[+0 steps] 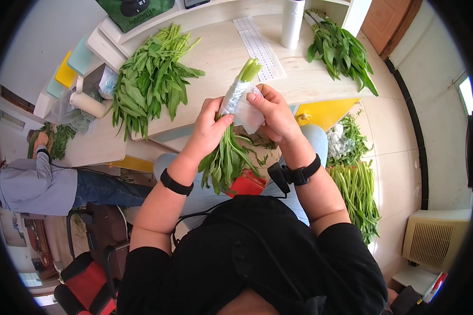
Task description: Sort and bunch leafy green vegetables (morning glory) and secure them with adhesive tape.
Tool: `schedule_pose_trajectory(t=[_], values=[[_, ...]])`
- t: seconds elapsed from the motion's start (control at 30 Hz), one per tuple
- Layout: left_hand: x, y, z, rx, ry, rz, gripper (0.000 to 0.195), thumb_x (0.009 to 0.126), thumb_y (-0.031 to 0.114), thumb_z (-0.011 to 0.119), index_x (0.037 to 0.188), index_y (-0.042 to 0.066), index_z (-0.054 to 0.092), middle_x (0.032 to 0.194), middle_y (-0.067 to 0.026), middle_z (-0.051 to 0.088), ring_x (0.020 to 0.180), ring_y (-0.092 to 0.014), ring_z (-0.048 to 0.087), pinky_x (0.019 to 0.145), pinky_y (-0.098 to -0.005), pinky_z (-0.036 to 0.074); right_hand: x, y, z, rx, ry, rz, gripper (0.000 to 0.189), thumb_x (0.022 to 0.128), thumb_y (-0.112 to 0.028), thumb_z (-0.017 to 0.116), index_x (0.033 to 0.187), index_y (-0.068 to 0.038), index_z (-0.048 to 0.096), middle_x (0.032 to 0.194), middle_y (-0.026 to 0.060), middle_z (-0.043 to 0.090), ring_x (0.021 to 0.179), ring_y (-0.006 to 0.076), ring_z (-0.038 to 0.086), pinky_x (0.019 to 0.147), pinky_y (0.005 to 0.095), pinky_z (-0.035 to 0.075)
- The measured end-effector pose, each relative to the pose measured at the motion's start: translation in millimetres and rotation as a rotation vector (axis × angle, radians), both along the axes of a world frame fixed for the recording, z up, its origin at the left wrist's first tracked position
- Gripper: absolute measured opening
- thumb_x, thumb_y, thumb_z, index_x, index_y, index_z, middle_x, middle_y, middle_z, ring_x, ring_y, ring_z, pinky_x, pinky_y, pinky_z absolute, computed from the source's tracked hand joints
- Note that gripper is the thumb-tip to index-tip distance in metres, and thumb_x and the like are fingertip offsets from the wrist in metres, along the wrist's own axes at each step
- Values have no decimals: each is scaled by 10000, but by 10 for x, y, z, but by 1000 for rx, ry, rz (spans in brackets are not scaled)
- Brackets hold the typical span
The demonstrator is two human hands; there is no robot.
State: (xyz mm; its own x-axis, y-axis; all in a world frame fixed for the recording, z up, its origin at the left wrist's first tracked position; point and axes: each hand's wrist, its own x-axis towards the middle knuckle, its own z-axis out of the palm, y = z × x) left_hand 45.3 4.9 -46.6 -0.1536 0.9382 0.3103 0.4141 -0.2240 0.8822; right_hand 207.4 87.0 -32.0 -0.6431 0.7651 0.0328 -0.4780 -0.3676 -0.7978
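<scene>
My left hand [213,128] is closed round a bunch of leafy green stems [228,157], held above my lap with the cut ends up. Clear plastic film [233,96] wraps its stems. Between the thumb and fingers of my right hand [274,112] is a loose flap of thin plastic film [249,114], beside the wrapped stems. A big loose pile of leafy greens [149,78] lies on the table to the left. At the table's right back lies another leafy bunch [335,47], its stem ends wrapped in film.
On the pale wooden table [209,51] are a white plastic roll [292,23] and a printed strip sheet [258,47]. More greens [354,193] lie on the floor at right. A co-worker [43,185] handles greens at left. A yellow panel [323,112] juts below the table edge.
</scene>
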Motion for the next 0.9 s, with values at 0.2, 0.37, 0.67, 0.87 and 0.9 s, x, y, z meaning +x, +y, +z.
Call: schedule_pose_trajectory(t=[0.2, 0.37, 0.67, 0.87, 0.9], values=[[1, 30, 19, -30, 169, 86, 358, 801, 54, 619, 1132, 9, 494, 961, -150, 555, 875, -273, 568, 771, -337, 451, 13, -3, -48, 70, -65, 10, 184, 882, -170, 616, 972, -28, 541, 779, 19, 591, 591, 63, 519, 496, 201, 420], [230, 58, 172, -59, 369, 211, 381, 773, 33, 587, 1143, 38, 491, 874, -170, 600, 794, -362, 598, 693, -415, 475, -103, -81, 29, 24, -49, -34, 229, 872, -176, 631, 1016, -32, 525, 763, 16, 578, 574, 55, 506, 463, 197, 402], [147, -5, 53, 107, 359, 93, 398, 787, 52, 586, 1173, 52, 488, 977, -165, 597, 878, -294, 594, 759, -371, 481, -15, 4, -52, 130, -154, -27, 275, 862, -166, 641, 1069, -25, 528, 798, 19, 578, 577, 53, 505, 462, 190, 412], [9, 9, 77, -155, -400, -323, 334, 940, 188, 515, 1189, -31, 476, 1015, -54, 575, 896, -143, 562, 786, -293, 474, 84, 119, -67, 139, -183, 113, 256, 855, -168, 647, 1051, -27, 561, 842, 19, 600, 615, 47, 513, 476, 178, 407], [-1, 23, 76, -216, -416, -351, 350, 958, 209, 489, 1199, -45, 469, 1022, -38, 568, 881, -126, 559, 761, -283, 484, 87, 140, -83, 138, -212, 117, 259, 850, -164, 652, 1050, -23, 566, 844, 20, 604, 621, 52, 517, 488, 179, 408]])
